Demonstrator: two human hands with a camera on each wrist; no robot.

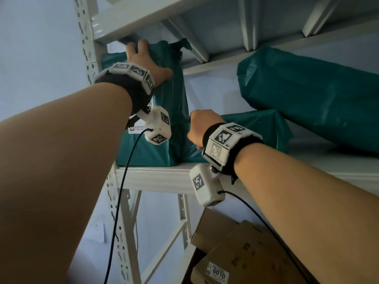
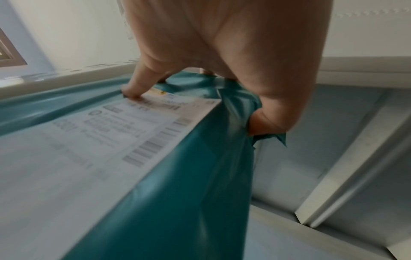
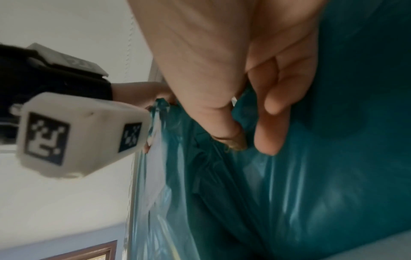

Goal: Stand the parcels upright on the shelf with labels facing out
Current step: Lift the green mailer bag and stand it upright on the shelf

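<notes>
A teal-wrapped parcel (image 1: 143, 148) stands upright at the left end of the shelf (image 1: 155, 177). Its white label (image 2: 100, 140) faces outward. My left hand (image 1: 151, 60) grips its top edge, with the fingers curled over the top and the thumb dug into the wrap on the right side. Lower down, my right hand (image 1: 196, 130) sits against the parcel's right side, in front of a low teal parcel (image 1: 256, 128). In the right wrist view its thumb and curled fingers (image 3: 266, 144) pinch a fold of teal wrap. I cannot tell which parcel that fold belongs to.
A big teal parcel (image 1: 317, 95) leans tilted across the low one at the right. The upper shelf board (image 1: 143, 13) hangs just above the upright parcel. A white perforated post (image 1: 86, 48) bounds the left side. Cardboard boxes (image 1: 246, 253) lie on the level below.
</notes>
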